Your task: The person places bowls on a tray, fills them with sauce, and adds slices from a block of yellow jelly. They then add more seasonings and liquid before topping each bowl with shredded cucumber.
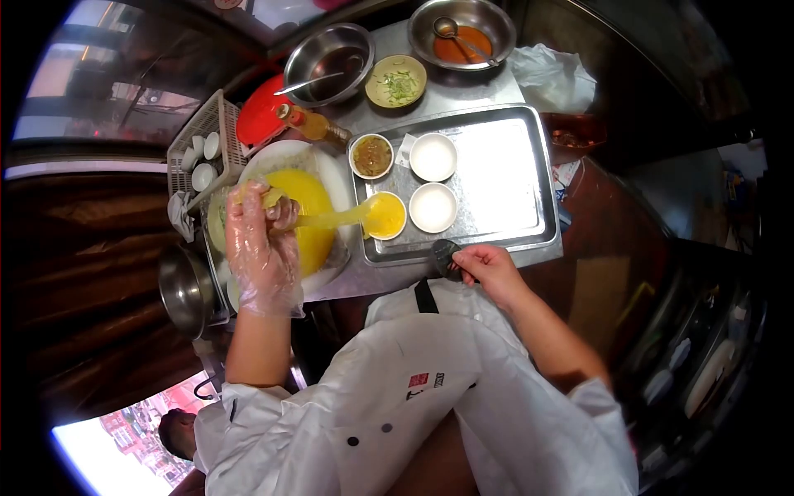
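**Gloved left hand is holding a yellow thing over a bowl, while the bare right hand is pinching a dark thing**

Head view: a person in a white coat is standing at the near edge of a metal tabletop. The left hand, in a clear plastic glove, is curling its fingers round the yellow thing, above the bowl of yellow liquid by the tabletop's left edge. A yellow strip is stretching from that hand to the yellow-filled cup; whether it is a utensil or liquid, I cannot tell. The right hand is gripping the dark thing between thumb and fingers, just beside the tray's near edge; its kind is unclear.

The tray is lying along the tabletop's near edge, towards the right corner. The yellow-filled cup is standing by the tray's left edge, and a brown-filled cup is sitting at its far left corner. Two white cups are standing just right of these.

Beyond the tray, a dish of greens is resting between a metal bowl and a sauce bowl, both near the tabletop's far edge. A bottle is standing near the tray's far left corner.
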`<state>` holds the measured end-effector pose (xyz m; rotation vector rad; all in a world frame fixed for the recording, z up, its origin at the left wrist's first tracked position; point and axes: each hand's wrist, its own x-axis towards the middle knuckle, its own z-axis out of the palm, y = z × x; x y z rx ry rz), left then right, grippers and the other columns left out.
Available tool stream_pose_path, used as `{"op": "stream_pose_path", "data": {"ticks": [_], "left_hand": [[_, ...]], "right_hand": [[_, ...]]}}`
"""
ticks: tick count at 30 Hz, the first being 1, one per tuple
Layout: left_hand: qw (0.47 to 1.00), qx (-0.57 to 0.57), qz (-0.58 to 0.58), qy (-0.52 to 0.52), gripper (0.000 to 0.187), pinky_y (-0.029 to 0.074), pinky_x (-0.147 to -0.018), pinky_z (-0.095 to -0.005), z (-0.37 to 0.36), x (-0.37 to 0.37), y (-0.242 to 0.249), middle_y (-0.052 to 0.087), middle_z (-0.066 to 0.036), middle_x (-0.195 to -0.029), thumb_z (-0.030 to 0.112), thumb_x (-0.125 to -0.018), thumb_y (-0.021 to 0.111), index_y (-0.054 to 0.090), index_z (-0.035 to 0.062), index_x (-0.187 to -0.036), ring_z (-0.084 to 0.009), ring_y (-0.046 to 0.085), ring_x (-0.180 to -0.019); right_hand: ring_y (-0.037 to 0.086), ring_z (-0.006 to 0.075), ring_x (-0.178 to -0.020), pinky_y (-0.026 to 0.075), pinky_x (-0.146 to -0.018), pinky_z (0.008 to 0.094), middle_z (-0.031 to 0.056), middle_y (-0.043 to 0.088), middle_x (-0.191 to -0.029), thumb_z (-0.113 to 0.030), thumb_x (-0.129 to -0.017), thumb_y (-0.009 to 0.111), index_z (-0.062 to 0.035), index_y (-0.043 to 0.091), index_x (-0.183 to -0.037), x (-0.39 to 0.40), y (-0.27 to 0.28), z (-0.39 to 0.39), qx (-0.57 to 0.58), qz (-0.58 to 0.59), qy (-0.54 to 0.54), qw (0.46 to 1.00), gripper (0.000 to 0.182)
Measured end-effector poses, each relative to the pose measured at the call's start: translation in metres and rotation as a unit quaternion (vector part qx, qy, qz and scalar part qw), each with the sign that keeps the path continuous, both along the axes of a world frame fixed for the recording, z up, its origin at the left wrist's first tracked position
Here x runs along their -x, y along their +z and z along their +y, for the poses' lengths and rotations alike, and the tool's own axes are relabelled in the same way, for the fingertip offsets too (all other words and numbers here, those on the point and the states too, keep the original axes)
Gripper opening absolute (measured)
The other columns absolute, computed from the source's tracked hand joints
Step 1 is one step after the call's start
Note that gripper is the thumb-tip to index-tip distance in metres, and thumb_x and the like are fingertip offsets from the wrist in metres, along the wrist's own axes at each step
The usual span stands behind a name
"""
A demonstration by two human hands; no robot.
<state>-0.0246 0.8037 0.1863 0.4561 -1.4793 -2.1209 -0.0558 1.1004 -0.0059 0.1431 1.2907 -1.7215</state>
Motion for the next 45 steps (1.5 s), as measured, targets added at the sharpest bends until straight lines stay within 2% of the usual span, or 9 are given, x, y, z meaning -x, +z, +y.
{"op": "stream_pose_path", "data": {"ticks": [8,16,22,24,28,31,35,40,45], "left_hand": [[1.0,0.014,0.027,0.005,0.017,0.05,-0.085,-0.0332,0.009,0.008,0.036,0.06,-0.004,-0.105,0.018,-0.106,0.056,0.057,0.0062,-0.118,-0.0133,0.054,-0.081],[0.995,0.021,0.068,-0.07,0.021,0.047,-0.08,-0.0296,0.032,0.058,0.03,0.061,-0.007,-0.101,0.015,-0.105,0.057,0.057,0.0018,-0.121,-0.0125,0.055,-0.086],[0.996,-0.021,0.041,-0.08,0.014,0.048,-0.088,-0.0293,0.052,0.103,-0.04,0.061,-0.006,-0.104,0.013,-0.103,0.06,0.057,0.0066,-0.115,-0.0142,0.059,-0.096],[0.994,0.077,-0.016,-0.073,0.014,0.048,-0.096,-0.0323,0.058,0.117,-0.101,0.062,-0.006,-0.112,0.01,-0.103,0.057,0.056,0.0079,-0.117,-0.0178,0.061,-0.108],[0.864,0.442,-0.189,-0.149,0.023,0.051,-0.095,-0.0354,0.037,0.129,-0.222,0.069,-0.016,-0.111,0.01,-0.093,0.062,0.063,0.0009,-0.114,-0.0255,0.067,-0.103],[0.828,0.486,-0.242,-0.138,0.027,0.05,-0.097,-0.0442,0.012,0.106,-0.244,0.069,-0.023,-0.104,0.015,-0.087,0.065,0.066,0.0017,-0.111,-0.037,0.065,-0.106],[0.758,0.523,-0.328,-0.209,0.028,0.051,-0.095,-0.0463,-0.015,0.066,-0.232,0.07,-0.021,-0.104,0.013,-0.086,0.064,0.068,0.0027,-0.112,-0.0383,0.065,-0.104],[0.625,0.689,-0.164,-0.329,0.026,0.05,-0.093,-0.0462,-0.014,0.045,-0.243,0.071,-0.015,-0.109,0.015,-0.081,0.065,0.072,0.0069,-0.105,-0.0352,0.063,-0.104],[0.577,0.698,-0.223,-0.362,0.021,0.046,-0.097,-0.0452,-0.007,0.053,-0.247,0.07,-0.012,-0.11,0.016,-0.08,0.065,0.074,0.0089,-0.098,-0.0336,0.061,-0.106]], "right_hand": [[0.058,0.0061,-0.067,0.048,-0.062,0.0211,0.0019,0.071,-0.085,-0.024,-0.099,0.071,-0.0006,0.073,-0.098,0.003,-0.002,-0.002,0.002,0.003,0.001,1.0,0.024],[0.058,0.0062,-0.067,0.048,-0.062,0.0214,0.0006,0.07,-0.085,-0.025,-0.099,0.07,-0.0018,0.072,-0.098,-0.001,-0.002,0.007,-0.012,0.006,-0.018,1.0,0.023],[0.058,0.0062,-0.066,0.048,-0.061,0.0217,0.0008,0.07,-0.083,-0.024,-0.099,0.071,-0.0021,0.073,-0.097,-0.009,-0.004,0.019,-0.014,-0.001,-0.056,0.998,0.022],[0.058,0.0062,-0.065,0.048,-0.061,0.0217,0.0009,0.07,-0.083,-0.024,-0.099,0.071,-0.0021,0.073,-0.096,-0.011,-0.006,0.021,-0.009,0.0,-0.068,0.998,0.022],[0.058,0.0064,-0.065,0.048,-0.061,0.0216,0.0014,0.071,-0.084,-0.023,-0.099,0.071,-0.0019,0.074,-0.096,-0.013,-0.008,0.024,-0.012,0.004,-0.075,0.997,0.022],[0.058,0.0065,-0.066,0.047,-0.061,0.0215,0.0016,0.071,-0.084,-0.023,-0.099,0.07,-0.0016,0.074,-0.097,-0.011,-0.005,0.026,-0.027,0.005,-0.085,0.996,0.022],[0.057,0.0089,-0.065,0.046,-0.062,0.0239,0.0039,0.071,-0.083,-0.016,-0.1,0.067,-0.0006,0.074,-0.095,-0.007,-0.002,0.025,-0.019,-0.01,-0.093,0.995,0.017],[0.058,0.0063,-0.067,0.048,-0.062,0.0214,0.0016,0.071,-0.086,-0.024,-0.1,0.069,-0.0013,0.073,-0.1,-0.001,-0.006,0.019,-0.008,-0.007,-0.054,0.998,0.023],[0.058,0.0062,-0.068,0.048,-0.063,0.0214,0.0016,0.07,-0.085,-0.024,-0.099,0.07,-0.0015,0.073,-0.099,0.003,0.002,0.013,-0.012,-0.008,-0.043,0.999,0.023]]}}
